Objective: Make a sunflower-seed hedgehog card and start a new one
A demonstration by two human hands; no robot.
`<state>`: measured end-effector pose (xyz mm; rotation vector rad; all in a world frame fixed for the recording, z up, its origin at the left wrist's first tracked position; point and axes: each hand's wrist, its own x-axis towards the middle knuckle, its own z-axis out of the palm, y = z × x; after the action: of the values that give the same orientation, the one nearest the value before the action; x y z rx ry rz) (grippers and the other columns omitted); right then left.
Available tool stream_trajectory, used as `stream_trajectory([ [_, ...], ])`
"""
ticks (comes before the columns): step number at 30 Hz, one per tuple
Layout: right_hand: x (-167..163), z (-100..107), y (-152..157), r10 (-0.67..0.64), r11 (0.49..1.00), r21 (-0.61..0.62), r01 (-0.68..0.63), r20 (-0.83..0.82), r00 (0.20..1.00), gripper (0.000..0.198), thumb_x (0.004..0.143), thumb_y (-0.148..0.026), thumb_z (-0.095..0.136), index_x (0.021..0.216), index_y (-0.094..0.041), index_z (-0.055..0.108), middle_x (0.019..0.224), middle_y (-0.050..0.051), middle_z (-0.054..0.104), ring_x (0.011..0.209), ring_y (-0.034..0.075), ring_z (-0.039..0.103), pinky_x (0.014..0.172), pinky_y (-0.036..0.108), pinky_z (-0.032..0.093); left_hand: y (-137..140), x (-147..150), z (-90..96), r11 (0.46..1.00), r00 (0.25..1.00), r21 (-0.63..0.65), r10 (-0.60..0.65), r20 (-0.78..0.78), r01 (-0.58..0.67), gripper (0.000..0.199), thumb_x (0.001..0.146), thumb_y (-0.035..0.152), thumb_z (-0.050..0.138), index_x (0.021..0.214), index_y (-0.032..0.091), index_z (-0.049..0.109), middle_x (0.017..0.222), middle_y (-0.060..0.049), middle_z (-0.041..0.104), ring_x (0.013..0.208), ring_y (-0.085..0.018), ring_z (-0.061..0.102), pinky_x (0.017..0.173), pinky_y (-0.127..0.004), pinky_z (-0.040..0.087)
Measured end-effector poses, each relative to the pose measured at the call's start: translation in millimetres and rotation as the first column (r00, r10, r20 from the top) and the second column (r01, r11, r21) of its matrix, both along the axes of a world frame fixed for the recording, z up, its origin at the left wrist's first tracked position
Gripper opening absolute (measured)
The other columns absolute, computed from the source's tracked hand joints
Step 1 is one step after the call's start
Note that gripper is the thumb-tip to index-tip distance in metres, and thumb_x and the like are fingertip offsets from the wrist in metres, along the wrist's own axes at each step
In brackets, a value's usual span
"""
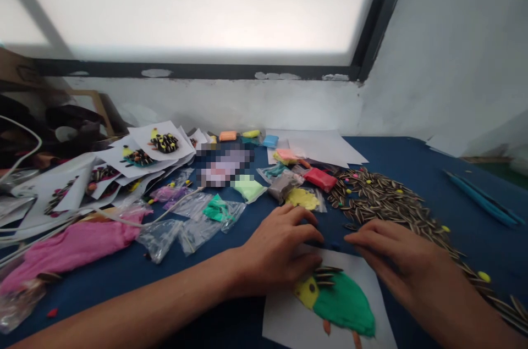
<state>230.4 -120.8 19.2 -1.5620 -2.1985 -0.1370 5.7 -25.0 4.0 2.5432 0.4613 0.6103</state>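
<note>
On a white sheet of paper [284, 321] lies a clay animal with a green body [344, 305], a yellow head [306, 293] and short brown legs. Several striped sunflower seeds [326, 276] stick up from the body just behind the head. My left hand [280, 247] rests over the sheet's upper left edge, fingers curved and apart, thumb beside those seeds. To the right, my right hand [400, 255] hovers at the sheet's upper right side with thumb and fingers pinched together. What sits between its fingertips, if anything, is too small to tell.
A large heap of sunflower seeds [383, 200] spreads along the right. Clay packets, including a red one [319, 179] and a pale green one [248, 188], lie behind my hands. Finished seed pictures [165, 143] pile up at left near pink clay [82, 244]. A blue pen-like tool [482, 198] lies far right.
</note>
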Motion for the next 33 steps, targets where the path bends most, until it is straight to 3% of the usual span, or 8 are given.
stream_trajectory([
  [8, -16.9, -4.9, 16.3, 0.061, 0.993, -0.110, -0.053, 0.069, 0.996, 0.020, 0.089, -0.015, 0.053, 0.087, -0.026, 0.069, 0.082, 0.002, 0.064, 0.075, 0.016, 0.064, 0.064, 0.028, 0.051, 1.2, 3.8, 0.4, 1.000, 1.000, -0.013, 0.017, -0.002, -0.017, 0.009, 0.081, 0.019, 0.069, 0.090, 0.016, 0.067, 0.093, -0.005, 0.060, 0.090, -0.020, 0.054, 0.083, -0.033, 0.042],
  [17, 0.3, 11.7, 56.6, -0.105, 0.994, 0.010, 0.104, 0.117, 0.988, 0.015, 0.088, -0.022, 0.052, 0.077, -0.021, 0.063, 0.074, 0.004, 0.067, 0.068, 0.020, 0.064, 0.062, 0.031, 0.048, 4.9, 6.1, -4.1, 1.000, 1.000, -0.012, -0.002, 0.004, 0.002, 0.004, 0.080, 0.012, 0.065, 0.081, 0.015, 0.066, 0.086, -0.004, 0.061, 0.083, -0.017, 0.054, 0.083, -0.032, 0.042],
  [23, 10.9, 11.1, 61.4, -0.185, 0.983, 0.032, 0.183, 0.089, 0.979, 0.027, 0.089, -0.024, 0.050, 0.110, -0.022, 0.067, 0.102, 0.008, 0.073, 0.089, 0.023, 0.069, 0.074, 0.034, 0.052, 3.0, 6.2, -3.0, 1.000, 1.000, 0.016, 0.009, -0.017, -0.008, 0.010, 0.087, 0.011, 0.058, 0.081, 0.015, 0.065, 0.084, -0.004, 0.063, 0.081, -0.017, 0.054, 0.078, -0.031, 0.040],
  [29, 25.3, 11.8, 53.5, -0.240, 0.968, -0.047, 0.247, 0.129, 0.962, 0.017, 0.085, -0.028, 0.057, 0.076, -0.024, 0.071, 0.073, 0.002, 0.072, 0.067, 0.020, 0.066, 0.058, 0.029, 0.046, 2.0, 7.6, -1.3, 0.999, 0.997, 0.012, 0.039, -0.062, -0.038, 0.013, 0.091, 0.014, 0.057, 0.082, 0.015, 0.065, 0.086, -0.003, 0.064, 0.081, -0.016, 0.056, 0.076, -0.030, 0.038],
  [33, 20.6, 8.0, 52.3, -0.222, 0.965, -0.105, 0.241, 0.169, 0.960, 0.016, 0.084, -0.027, 0.059, 0.075, -0.025, 0.073, 0.076, 0.002, 0.071, 0.072, 0.019, 0.066, 0.062, 0.029, 0.047, 2.4, 7.6, 0.3, 0.999, 0.994, 0.020, 0.038, -0.100, -0.036, 0.013, 0.092, 0.013, 0.056, 0.083, 0.016, 0.066, 0.085, -0.002, 0.064, 0.083, -0.016, 0.057, 0.076, -0.031, 0.038],
])
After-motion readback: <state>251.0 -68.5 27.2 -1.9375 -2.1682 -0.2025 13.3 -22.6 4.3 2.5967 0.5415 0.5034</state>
